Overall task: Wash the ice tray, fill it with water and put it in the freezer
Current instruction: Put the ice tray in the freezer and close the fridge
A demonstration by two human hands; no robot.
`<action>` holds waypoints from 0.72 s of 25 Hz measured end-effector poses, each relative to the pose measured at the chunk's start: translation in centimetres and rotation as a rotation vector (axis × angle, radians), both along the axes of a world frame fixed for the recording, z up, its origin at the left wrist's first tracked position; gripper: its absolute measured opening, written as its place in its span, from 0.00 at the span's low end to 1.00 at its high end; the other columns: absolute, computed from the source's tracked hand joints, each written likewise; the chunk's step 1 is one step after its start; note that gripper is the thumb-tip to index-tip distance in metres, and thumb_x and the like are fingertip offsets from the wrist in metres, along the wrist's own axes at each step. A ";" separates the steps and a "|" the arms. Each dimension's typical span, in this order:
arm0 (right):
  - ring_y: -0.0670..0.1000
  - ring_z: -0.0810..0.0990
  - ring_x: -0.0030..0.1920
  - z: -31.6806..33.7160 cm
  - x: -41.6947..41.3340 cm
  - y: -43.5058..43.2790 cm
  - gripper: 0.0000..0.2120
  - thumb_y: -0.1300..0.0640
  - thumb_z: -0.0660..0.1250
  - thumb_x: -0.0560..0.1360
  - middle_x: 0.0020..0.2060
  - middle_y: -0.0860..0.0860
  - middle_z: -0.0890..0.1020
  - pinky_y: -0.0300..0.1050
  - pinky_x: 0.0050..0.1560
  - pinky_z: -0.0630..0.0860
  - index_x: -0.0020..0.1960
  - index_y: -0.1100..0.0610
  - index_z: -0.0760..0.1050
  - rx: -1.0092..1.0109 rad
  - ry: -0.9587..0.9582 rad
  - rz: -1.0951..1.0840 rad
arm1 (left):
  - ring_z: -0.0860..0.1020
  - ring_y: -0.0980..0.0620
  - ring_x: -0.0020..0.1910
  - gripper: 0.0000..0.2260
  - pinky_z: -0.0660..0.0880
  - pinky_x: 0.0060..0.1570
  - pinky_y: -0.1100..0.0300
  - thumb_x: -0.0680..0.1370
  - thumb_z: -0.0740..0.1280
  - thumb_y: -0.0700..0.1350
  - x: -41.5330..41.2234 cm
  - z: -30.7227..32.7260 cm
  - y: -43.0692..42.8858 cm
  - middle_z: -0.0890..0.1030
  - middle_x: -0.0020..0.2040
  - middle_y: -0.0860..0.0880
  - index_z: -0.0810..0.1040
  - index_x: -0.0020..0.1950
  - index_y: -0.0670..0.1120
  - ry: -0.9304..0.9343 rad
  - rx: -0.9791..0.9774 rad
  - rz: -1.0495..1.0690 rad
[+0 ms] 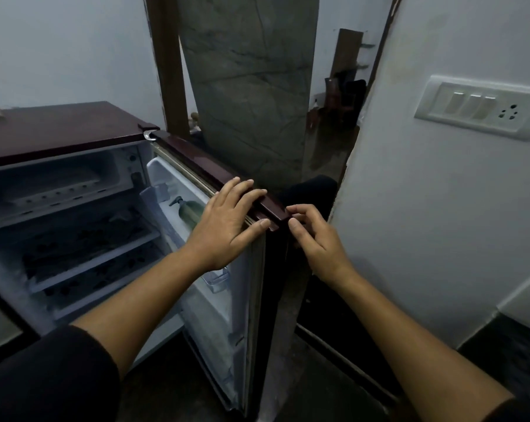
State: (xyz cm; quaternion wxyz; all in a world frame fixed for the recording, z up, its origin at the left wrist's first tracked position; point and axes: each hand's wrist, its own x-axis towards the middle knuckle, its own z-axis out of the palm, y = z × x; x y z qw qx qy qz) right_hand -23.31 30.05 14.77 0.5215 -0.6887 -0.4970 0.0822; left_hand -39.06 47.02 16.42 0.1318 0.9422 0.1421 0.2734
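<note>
The ice tray (pixel 55 185) lies flat in the freezer compartment (pixel 112 161) at the top of the open fridge; it is pale and dim. The fridge door (pixel 215 315) stands wide open to the right. The left hand (pixel 227 229) rests on the door's top edge, its fingers straight and a little spread. The right hand (pixel 314 239) has bent fingers; thumb and first finger pinch the door's outer corner. A green pump bottle (pixel 190 212) stands in the door shelf. The wall (pixel 410 208) at right carries a switch panel (pixel 483 106) with 3 switches.

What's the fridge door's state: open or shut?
Open. The fridge door stands swung out, shelves exposed; the left hand rests on its top edge.
</note>
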 end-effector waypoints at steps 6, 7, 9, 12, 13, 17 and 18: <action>0.46 0.81 0.54 0.1 -2.6 4.1 0.11 0.45 0.67 0.78 0.51 0.44 0.82 0.55 0.58 0.80 0.55 0.50 0.82 -0.040 -0.066 0.130 | 0.46 0.57 0.85 0.33 0.56 0.81 0.42 0.80 0.53 0.72 -8.1 0.3 0.4 0.60 0.84 0.55 0.66 0.81 0.56 -0.025 -0.118 0.033; 0.45 0.82 0.55 -0.2 -3.6 5.0 0.14 0.44 0.68 0.77 0.52 0.45 0.82 0.54 0.58 0.81 0.58 0.50 0.81 -0.095 -0.034 0.180 | 0.46 0.58 0.85 0.33 0.56 0.81 0.42 0.81 0.53 0.72 -9.6 0.5 0.4 0.59 0.85 0.55 0.66 0.81 0.56 -0.028 -0.140 0.042; 0.45 0.83 0.54 -1.0 -6.0 6.8 0.14 0.44 0.69 0.78 0.52 0.46 0.84 0.52 0.58 0.81 0.59 0.50 0.80 -0.203 -0.011 0.285 | 0.46 0.59 0.85 0.32 0.54 0.82 0.45 0.81 0.54 0.70 -12.6 0.6 0.5 0.58 0.85 0.56 0.66 0.81 0.56 -0.042 -0.201 0.065; 0.45 0.84 0.49 -2.2 -10.0 9.2 0.08 0.47 0.67 0.82 0.47 0.46 0.86 0.51 0.54 0.81 0.54 0.51 0.80 -0.276 -0.055 0.378 | 0.51 0.62 0.84 0.29 0.54 0.81 0.55 0.82 0.55 0.64 -17.1 0.8 0.7 0.57 0.85 0.58 0.65 0.82 0.56 -0.081 -0.333 0.126; 0.46 0.84 0.48 -2.5 -11.4 10.0 0.09 0.46 0.66 0.83 0.46 0.46 0.86 0.51 0.52 0.81 0.52 0.51 0.80 -0.301 -0.066 0.386 | 0.54 0.64 0.83 0.29 0.55 0.80 0.57 0.82 0.55 0.62 -18.5 0.8 0.9 0.58 0.85 0.59 0.66 0.82 0.56 -0.105 -0.374 0.149; 0.52 0.82 0.41 -2.8 -17.6 13.7 0.20 0.41 0.60 0.84 0.40 0.52 0.84 0.54 0.43 0.77 0.47 0.54 0.79 -0.414 -0.147 0.427 | 0.62 0.62 0.81 0.26 0.61 0.80 0.55 0.82 0.58 0.54 -23.1 1.4 2.8 0.67 0.82 0.57 0.70 0.81 0.54 -0.183 -0.412 0.322; 0.52 0.82 0.40 -2.8 -18.8 14.6 0.22 0.39 0.59 0.84 0.39 0.52 0.84 0.54 0.42 0.77 0.47 0.55 0.80 -0.424 -0.154 0.431 | 0.65 0.60 0.80 0.26 0.63 0.79 0.54 0.82 0.58 0.53 -23.6 1.7 3.4 0.69 0.81 0.55 0.71 0.80 0.53 -0.179 -0.380 0.376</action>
